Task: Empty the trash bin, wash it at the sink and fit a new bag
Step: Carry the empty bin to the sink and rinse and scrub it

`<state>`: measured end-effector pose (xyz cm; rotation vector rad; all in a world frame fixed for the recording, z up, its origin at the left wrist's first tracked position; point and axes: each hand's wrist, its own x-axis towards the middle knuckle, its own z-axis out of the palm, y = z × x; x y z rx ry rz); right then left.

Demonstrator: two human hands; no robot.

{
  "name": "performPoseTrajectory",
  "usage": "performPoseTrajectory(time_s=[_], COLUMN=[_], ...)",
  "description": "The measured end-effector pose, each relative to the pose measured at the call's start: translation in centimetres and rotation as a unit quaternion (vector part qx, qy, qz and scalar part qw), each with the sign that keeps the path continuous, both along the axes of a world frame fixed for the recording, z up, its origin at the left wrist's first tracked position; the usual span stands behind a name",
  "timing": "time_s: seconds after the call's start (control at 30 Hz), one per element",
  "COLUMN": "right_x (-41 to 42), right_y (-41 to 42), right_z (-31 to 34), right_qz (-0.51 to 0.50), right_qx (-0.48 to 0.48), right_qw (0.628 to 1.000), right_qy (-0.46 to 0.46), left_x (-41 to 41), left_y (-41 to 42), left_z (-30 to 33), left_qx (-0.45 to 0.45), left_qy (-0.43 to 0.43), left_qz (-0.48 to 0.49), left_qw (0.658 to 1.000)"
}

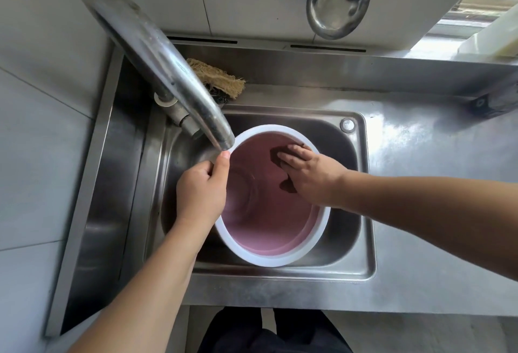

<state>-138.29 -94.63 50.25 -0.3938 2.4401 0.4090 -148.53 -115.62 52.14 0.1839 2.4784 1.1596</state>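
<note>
Left hand [200, 191] gripping bin [280, 257] rim in sink [361, 212]; right hand [309, 176] inside bin, fingers flat, pressing dark cloth [277, 156] vs wall.

cloth [280, 156] mostly hidden, faucet [157, 52] blurred

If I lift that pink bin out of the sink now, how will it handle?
The bin is probably light, thin plastic with no pooled water visible. Its rim may be slippery if wet, so the left hand needs a firm grip. Tall and open, it could tip.
</note>
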Motion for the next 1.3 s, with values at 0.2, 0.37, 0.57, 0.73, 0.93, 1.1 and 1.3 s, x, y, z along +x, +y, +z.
performPoseTrajectory(time_s=[0.2,0.37,0.57,0.73,0.93,1.1,1.3], right_x=[-1.9,-0.8,-0.5,-2.6,-5.1,-7.9,-12.0], right_y=[0.0,-3.7,-8.2,-12.4,-15.1,-16.4,-15.0], right_z=[-2.5,-7.0,-11.1,-11.8,-9.7,-8.0,-6.9], right_qz=[-0.085,-0.065,-0.205,-0.302,-0.54,-0.732,-0.784], right_qx=[-0.059,-0.012,-0.071,-0.195,-0.419,-0.549,-0.589], right_qw=[0.994,0.992,0.957,0.895,0.693,0.364,-0.193], right_qy=[0.021,-0.108,-0.192,-0.265,-0.229,-0.174,-0.031], left_x=[-0.1,1.0,1.7,0.6,-0.9,-1.2,-1.1], left_y=[-0.4,0.1,0.1,-1.3,-3.0,-2.6,-3.3], left_z=[0.1,0.7,0.9,0.0,-1.4,-1.5,-1.6], left_qx=[0.003,0.016,0.014,0.008,0.02,0.045,0.059], left_qy=[0.009,0.031,0.069,0.073,0.005,-0.035,-0.05], left_qz=[0.022,-0.017,-0.075,-0.07,0.015,0.041,0.019], left_qw=[1.0,0.999,0.995,0.995,1.0,0.998,0.997])
